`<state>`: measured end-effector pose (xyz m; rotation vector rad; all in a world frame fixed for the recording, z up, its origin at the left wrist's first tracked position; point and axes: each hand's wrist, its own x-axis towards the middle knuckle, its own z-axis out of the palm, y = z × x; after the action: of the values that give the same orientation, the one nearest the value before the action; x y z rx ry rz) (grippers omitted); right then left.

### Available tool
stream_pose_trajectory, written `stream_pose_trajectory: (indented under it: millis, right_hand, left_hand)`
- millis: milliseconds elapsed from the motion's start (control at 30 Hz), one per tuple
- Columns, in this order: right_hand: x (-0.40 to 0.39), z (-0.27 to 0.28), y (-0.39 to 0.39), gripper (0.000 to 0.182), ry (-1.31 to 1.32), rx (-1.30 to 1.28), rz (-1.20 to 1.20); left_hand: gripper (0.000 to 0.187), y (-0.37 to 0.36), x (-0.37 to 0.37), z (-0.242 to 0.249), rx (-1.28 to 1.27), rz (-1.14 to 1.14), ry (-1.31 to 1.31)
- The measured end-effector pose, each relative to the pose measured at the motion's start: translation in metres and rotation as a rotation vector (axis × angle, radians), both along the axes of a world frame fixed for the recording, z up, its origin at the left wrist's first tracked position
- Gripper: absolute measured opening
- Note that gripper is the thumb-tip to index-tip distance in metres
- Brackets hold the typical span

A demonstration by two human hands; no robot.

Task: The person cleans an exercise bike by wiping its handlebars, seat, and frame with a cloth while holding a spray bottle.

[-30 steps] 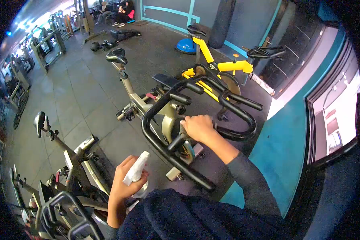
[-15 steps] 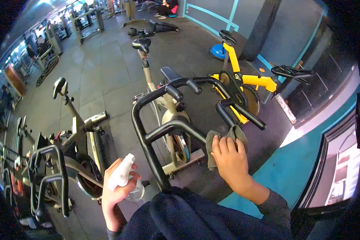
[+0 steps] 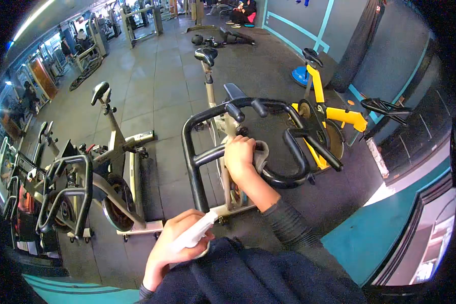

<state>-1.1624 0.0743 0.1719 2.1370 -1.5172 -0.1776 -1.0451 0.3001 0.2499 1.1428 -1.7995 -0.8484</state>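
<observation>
Gripping grey cloth [image 3: 260,158] against the inner bar of the handlebar [image 3: 188,139], right hand [image 3: 239,156] has shifted leftward; different stretch now covered. Left hand [image 3: 180,235] wrapped round white spray bottle [image 3: 197,233], near handlebar's lower left end.

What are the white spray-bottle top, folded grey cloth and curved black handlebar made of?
The white spray-bottle top looks like smooth plastic: even-coloured and moulded. The folded grey cloth seems matte fabric, since it curls softly. The curved black handlebar shines in streaks: perhaps painted metal or rubbery coating; I can't tell.
</observation>
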Motion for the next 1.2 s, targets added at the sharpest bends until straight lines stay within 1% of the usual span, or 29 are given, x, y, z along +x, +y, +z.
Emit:
stream_pose_trajectory:
  millis: [33,67,100,167,200,233,267,300,333,367,400,433,467,500,567,600,633,667,733,767,833,867,900,967,1033,1100,1133,1167,1200]
  right_hand:
    - [-0.004,-0.001,0.002,0.027,-0.057,0.016,-0.003]
    - [-0.014,-0.007,0.006,0.033,-0.046,-0.146,0.075]
    - [-0.022,-0.005,0.012,0.033,-0.043,-0.147,0.074]
    - [-0.035,-0.001,0.024,0.037,-0.003,-0.23,0.108]
    - [-0.043,0.008,0.036,0.043,0.01,-0.208,0.079]
    - [-0.053,0.013,0.046,0.043,0.015,-0.208,0.074]
    - [-0.063,0.016,0.055,0.04,-0.023,-0.173,0.101]
    - [-0.074,0.022,0.064,0.036,-0.062,-0.138,0.127]
    - [-0.086,0.03,0.074,0.045,-0.108,-0.158,0.179]
    - [-0.098,0.036,0.081,0.045,-0.106,-0.162,0.168]
    - [-0.108,0.04,0.086,0.048,-0.152,-0.178,0.261]
    - [-0.119,0.044,0.09,0.051,-0.198,-0.194,0.354]
    - [-0.129,0.047,0.094,0.051,-0.223,-0.197,0.407]
    - [-0.138,0.048,0.093,0.051,-0.222,-0.199,0.399]
    - [-0.156,0.048,0.09,0.051,-0.355,-0.235,0.638]
    - [-0.165,0.042,0.085,0.046,-0.379,-0.262,0.701]
    - [-0.173,0.038,0.08,0.046,-0.377,-0.264,0.699]
    - [-0.18,0.035,0.074,0.044,-0.46,-0.266,0.783]
    - [-0.188,0.031,0.062,0.044,-0.627,-0.268,0.919]
    - [-0.192,0.03,0.056,0.044,-0.628,-0.271,0.923]
    - [-0.2,0.028,0.046,0.044,-0.809,-0.189,0.986]
    - [-0.203,0.026,0.04,0.041,-0.898,-0.167,0.994]
    - [-0.206,0.027,0.038,0.041,-0.897,-0.165,0.999]
    - [-0.212,0.031,0.034,0.036,-1.038,-0.018,0.957]
    - [-0.218,0.031,0.025,0.034,-1.041,0.034,0.963]
    - [-0.223,0.027,0.011,0.032,-1.225,0.192,0.944]
    - [-0.226,0.026,0.004,0.034,-1.247,0.249,0.938]
    - [-0.227,0.025,-0.003,0.034,-1.244,0.252,0.941]
    - [-0.227,0.024,-0.009,0.034,-1.286,0.329,0.93]
  left_hand:
    - [0.032,0.0,-0.005,-0.001,-0.013,-0.011,-0.007]
    - [0.032,-0.001,-0.01,-0.002,-0.015,-0.014,-0.003]
    - [0.034,-0.003,-0.015,-0.001,0.003,-0.022,0.002]
    - [0.035,-0.005,-0.022,-0.002,0.021,-0.032,0.005]
    - [0.036,-0.007,-0.025,-0.004,0.03,-0.055,0.022]
    - [0.038,-0.01,-0.028,-0.008,0.038,-0.08,0.041]
    - [0.038,-0.014,-0.029,-0.013,-0.016,-0.116,-0.013]
    - [0.038,-0.017,-0.032,-0.015,-0.019,-0.125,-0.009]
    - [0.039,-0.02,-0.035,-0.017,-0.027,-0.147,-0.017]
    - [0.04,-0.022,-0.037,-0.018,-0.036,-0.17,-0.027]
    - [0.04,-0.025,-0.041,-0.018,-0.038,-0.181,-0.027]
    - [0.036,-0.027,-0.046,-0.018,-0.024,-0.167,-0.003]
    - [0.032,-0.028,-0.049,-0.018,-0.009,-0.151,0.02]
    - [0.032,-0.03,-0.051,-0.02,-0.01,-0.159,0.02]
    - [0.033,-0.033,-0.053,-0.025,-0.013,-0.158,0.006]
    - [0.033,-0.035,-0.053,-0.029,-0.015,-0.162,0.006]
    - [0.038,-0.036,-0.052,-0.033,-0.019,-0.181,-0.013]
    - [0.044,-0.037,-0.053,-0.036,-0.025,-0.198,-0.032]
    - [0.043,-0.038,-0.055,-0.036,-0.035,-0.198,-0.036]
    - [0.043,-0.04,-0.055,-0.036,-0.042,-0.198,-0.043]
    - [0.043,-0.041,-0.055,-0.037,-0.042,-0.191,-0.033]
    - [0.042,-0.042,-0.056,-0.037,-0.039,-0.188,-0.019]
    - [0.042,-0.041,-0.057,-0.037,-0.04,-0.183,-0.018]
    - [0.04,-0.041,-0.059,-0.036,0.019,-0.168,-0.036]
    - [0.038,-0.043,-0.063,-0.038,0.016,-0.166,-0.037]
    - [0.037,-0.045,-0.066,-0.039,0.011,-0.167,-0.039]
    - [0.035,-0.046,-0.067,-0.039,0.015,-0.173,-0.045]
    - [0.034,-0.046,-0.069,-0.04,0.018,-0.178,-0.051]
    - [0.034,-0.047,-0.071,-0.04,0.016,-0.174,-0.049]
